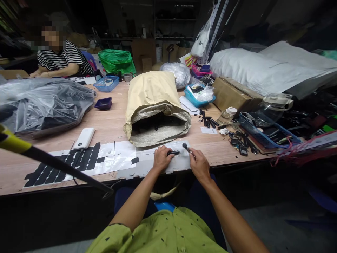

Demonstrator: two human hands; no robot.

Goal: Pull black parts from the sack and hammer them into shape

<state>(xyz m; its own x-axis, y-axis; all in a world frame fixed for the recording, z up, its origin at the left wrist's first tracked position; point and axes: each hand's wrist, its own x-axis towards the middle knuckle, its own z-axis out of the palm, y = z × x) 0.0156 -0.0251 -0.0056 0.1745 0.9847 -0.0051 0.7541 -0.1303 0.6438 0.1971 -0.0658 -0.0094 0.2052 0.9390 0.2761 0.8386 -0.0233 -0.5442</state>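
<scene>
My left hand (161, 159) is closed on a small black oblong part (173, 153), pressing it against a white backing sheet (147, 165) at the table's front edge. My right hand (198, 162) pinches a small black round-headed piece (184, 145) just right of that part. An open tan paper sack (155, 105) lies right behind both hands, its mouth toward me with dark parts inside. To the left lies a white sheet with several black stickers (65, 165).
A white power bank (83, 137) and a large clear bag of dark items (42, 105) lie at left. Loose black parts (207, 122), keys (238, 142), blue trays and a cardboard box (234, 94) crowd the right. A person in a striped shirt (61, 58) sits far left.
</scene>
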